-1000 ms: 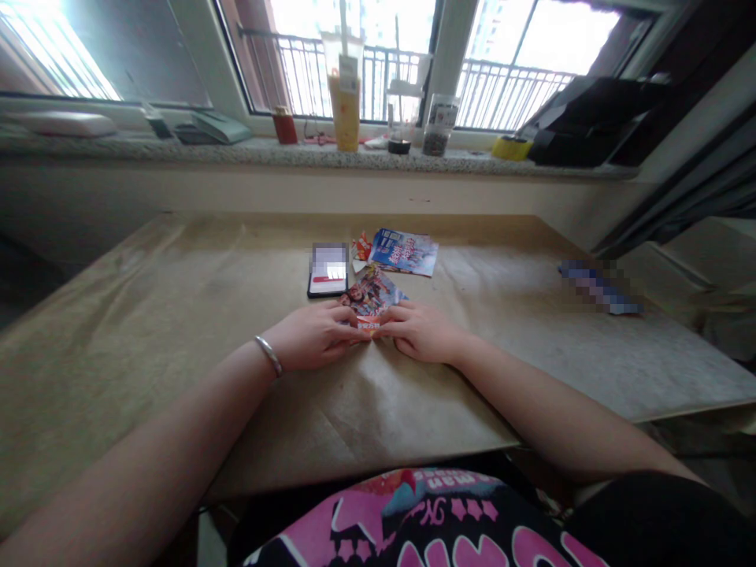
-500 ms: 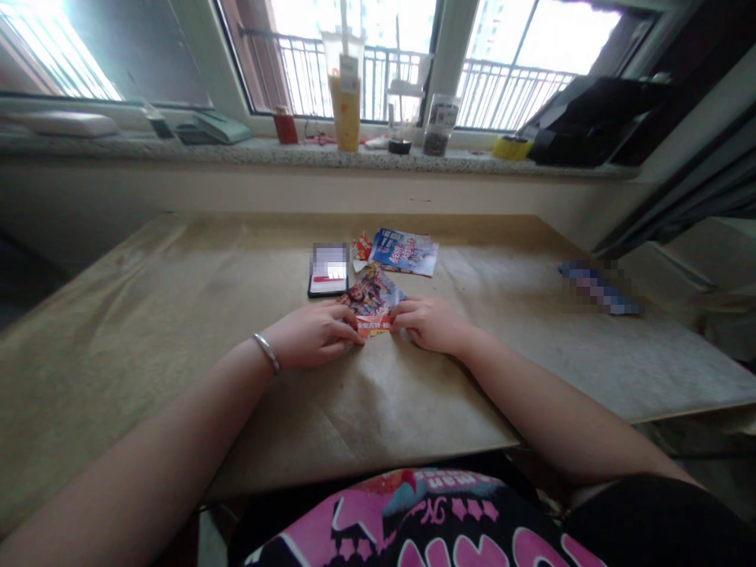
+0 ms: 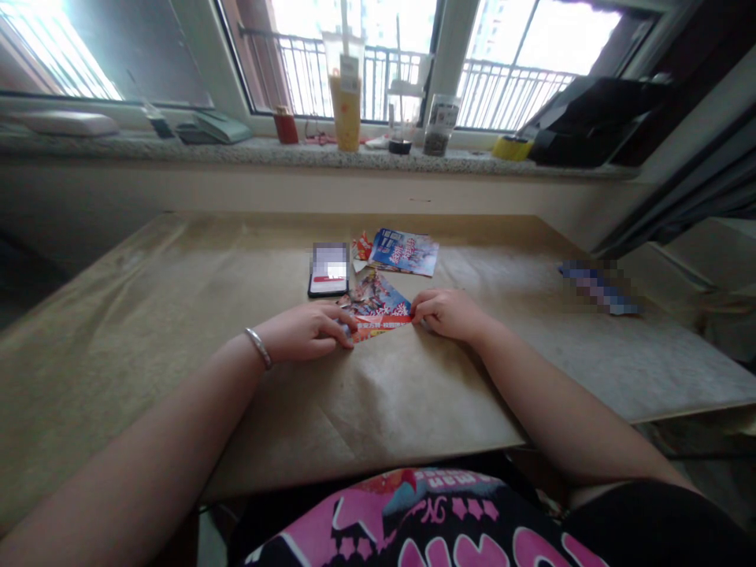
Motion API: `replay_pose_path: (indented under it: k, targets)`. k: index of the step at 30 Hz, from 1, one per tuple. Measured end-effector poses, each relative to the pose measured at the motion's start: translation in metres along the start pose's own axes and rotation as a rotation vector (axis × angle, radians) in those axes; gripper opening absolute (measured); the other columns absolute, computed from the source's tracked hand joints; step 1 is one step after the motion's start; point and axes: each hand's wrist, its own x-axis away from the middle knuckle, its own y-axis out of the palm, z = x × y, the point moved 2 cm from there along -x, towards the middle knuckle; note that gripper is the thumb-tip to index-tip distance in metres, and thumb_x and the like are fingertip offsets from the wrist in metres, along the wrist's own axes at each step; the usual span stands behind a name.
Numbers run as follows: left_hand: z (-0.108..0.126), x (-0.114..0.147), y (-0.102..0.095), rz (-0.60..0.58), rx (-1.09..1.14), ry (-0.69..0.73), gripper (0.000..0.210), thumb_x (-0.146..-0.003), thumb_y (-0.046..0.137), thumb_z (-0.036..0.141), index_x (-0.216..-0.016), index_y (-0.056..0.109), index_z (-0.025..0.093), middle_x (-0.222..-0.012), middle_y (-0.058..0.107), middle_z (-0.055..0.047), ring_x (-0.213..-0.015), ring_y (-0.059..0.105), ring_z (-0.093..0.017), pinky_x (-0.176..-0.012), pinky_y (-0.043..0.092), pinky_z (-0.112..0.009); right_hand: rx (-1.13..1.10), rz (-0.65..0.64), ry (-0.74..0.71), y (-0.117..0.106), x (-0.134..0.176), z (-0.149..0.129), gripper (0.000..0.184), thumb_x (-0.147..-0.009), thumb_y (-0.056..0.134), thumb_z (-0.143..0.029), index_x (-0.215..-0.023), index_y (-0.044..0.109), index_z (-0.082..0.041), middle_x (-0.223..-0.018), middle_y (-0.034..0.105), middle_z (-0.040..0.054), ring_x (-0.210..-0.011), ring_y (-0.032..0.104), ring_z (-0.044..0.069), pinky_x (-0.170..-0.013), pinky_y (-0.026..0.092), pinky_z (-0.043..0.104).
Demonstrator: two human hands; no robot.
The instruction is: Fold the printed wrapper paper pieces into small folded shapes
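A colourful printed paper sheet point(image 3: 381, 303), creased and folded, lies on the table between my hands. Its near edge is a red-orange strip with white lettering. My left hand point(image 3: 313, 327), below a silver bangle, has its fingers closed on the sheet's left end; the fingertips partly cover it. At the right corner, my right hand point(image 3: 444, 313) pinches the paper between thumb and fingers. Just beyond the left hand lies a phone point(image 3: 328, 270) with its screen lit and blurred. Behind the sheet rests a stack of blue printed flyers point(image 3: 407, 252), beside a small red folded paper piece point(image 3: 361, 246).
The table point(image 3: 283, 409) has a brownish cover. A blurred blue item point(image 3: 598, 288) lies at its right side. On the windowsill point(image 3: 378, 159) stand a tall cup with yellow drink point(image 3: 346, 110), other cups, a yellow tape roll point(image 3: 512, 148) and a black bag point(image 3: 591, 118).
My hands have moved apart, the right one rightward and slightly up, the left one slightly left. More of the sheet's red-orange strip shows between them.
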Motion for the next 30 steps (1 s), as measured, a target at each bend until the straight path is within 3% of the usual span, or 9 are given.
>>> replay_pose_path:
  k: [8,12,15,18,23,30]
  targets:
    - [-0.005,0.002,0.001,0.014,0.048,0.004,0.034,-0.080,0.046,0.011,-0.091,0.073,0.027,-0.118,0.062,0.000,-0.109,0.055,-0.017,-0.101,0.039,-0.032,0.012,-0.029,0.087,-0.005,0.007,0.013,0.031,-0.070,0.046,-0.003,-0.069,0.071,-0.021,-0.088,0.070,0.0020,-0.077,0.063,0.015,-0.067,0.043,0.025]
    - [-0.001,-0.002,0.004,0.087,0.032,-0.028,0.025,-0.078,0.048,0.011,-0.087,0.069,0.020,-0.125,0.055,-0.004,-0.115,0.050,-0.020,-0.101,0.040,-0.033,-0.034,-0.014,0.155,-0.004,0.006,0.016,0.030,-0.070,0.045,-0.003,-0.069,0.070,-0.020,-0.083,0.070,0.0020,-0.075,0.062,0.014,-0.068,0.043,0.025]
    - [0.005,-0.007,0.010,0.131,-0.040,-0.060,0.017,-0.081,0.050,0.018,-0.092,0.063,0.018,-0.118,0.058,-0.006,-0.112,0.049,-0.021,-0.099,0.040,-0.036,-0.068,0.027,0.253,-0.003,0.006,0.017,0.028,-0.073,0.045,-0.006,-0.072,0.070,-0.019,-0.077,0.070,0.0019,-0.071,0.061,0.014,-0.066,0.043,0.025]
    - [0.008,-0.011,0.017,0.150,-0.113,-0.123,0.022,-0.085,0.052,0.029,-0.103,0.060,0.019,-0.111,0.059,-0.008,-0.106,0.051,-0.022,-0.094,0.043,-0.037,-0.090,0.081,0.361,-0.002,0.007,0.016,0.024,-0.074,0.047,-0.009,-0.075,0.069,-0.020,-0.073,0.069,0.0011,-0.064,0.059,0.013,-0.060,0.041,0.024]
    - [0.010,-0.014,0.024,0.176,-0.168,-0.085,0.033,-0.086,0.051,0.031,-0.118,0.057,0.023,-0.118,0.056,-0.009,-0.112,0.048,-0.025,-0.098,0.040,-0.042,-0.109,0.115,0.437,0.002,0.005,0.011,0.019,-0.081,0.050,-0.021,-0.092,0.066,-0.021,-0.074,0.068,0.0015,-0.059,0.056,0.012,-0.055,0.039,0.023]
    - [0.020,-0.021,0.027,0.187,-0.077,0.076,0.030,-0.091,0.045,0.025,-0.118,0.060,0.024,-0.117,0.059,-0.008,-0.112,0.051,-0.020,-0.101,0.041,-0.038,-0.301,0.184,0.413,0.008,0.001,0.010,0.038,-0.085,0.051,-0.027,-0.123,0.050,-0.021,-0.105,0.067,0.0056,-0.070,0.059,0.013,-0.065,0.048,0.027]
